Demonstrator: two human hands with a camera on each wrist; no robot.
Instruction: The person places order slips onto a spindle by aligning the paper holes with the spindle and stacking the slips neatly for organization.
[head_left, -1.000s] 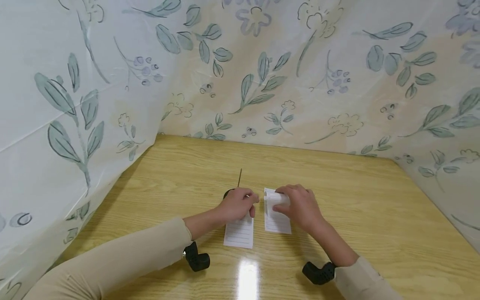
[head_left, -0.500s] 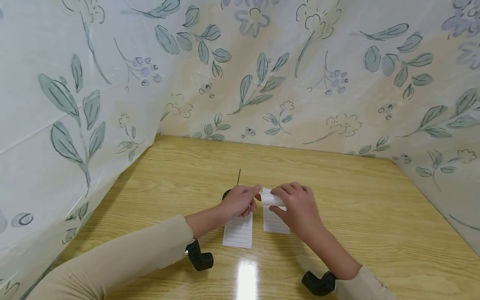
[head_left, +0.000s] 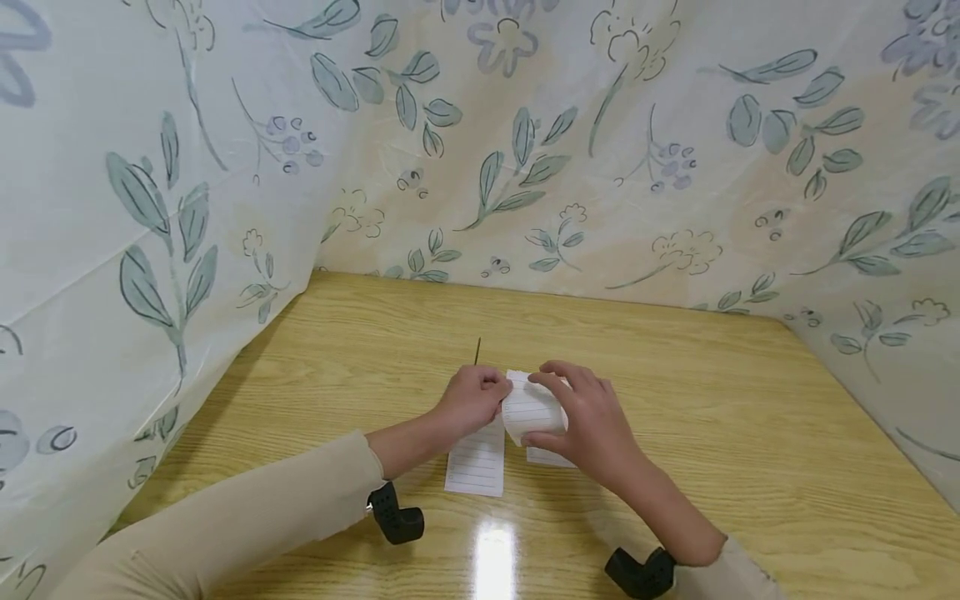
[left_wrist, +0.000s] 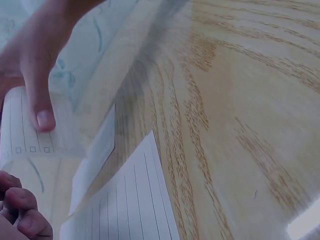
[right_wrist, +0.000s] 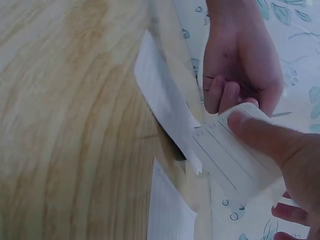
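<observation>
My right hand (head_left: 600, 417) holds a small white lined sheet of paper (head_left: 531, 410) by its two ends, thumb nearest me and fingers at the far end, so that it bows. Tiny printed checkboxes run along one edge of this sheet (left_wrist: 59, 137) in the left wrist view. At its upper left edge my left hand (head_left: 468, 400) pinches it with thumb and curled fingers. Below the left hand a second lined sheet (head_left: 476, 468) lies on the table, its far part covered by that hand. Another lined sheet (head_left: 551, 457) shows partly under the raised one.
A thin dark stick (head_left: 478, 351) sticks out beyond my left hand. The wooden table (head_left: 675, 375) ends at a floral-patterned sheet (head_left: 450, 167) hanging behind and along both sides. Black wrist devices sit at both wrists, the left one (head_left: 397, 517) close above the tabletop.
My right hand has bent the top sheet off the right-hand paper and brought it left. The left hand's fingers, earlier apart from it, have curled in at its edge.
</observation>
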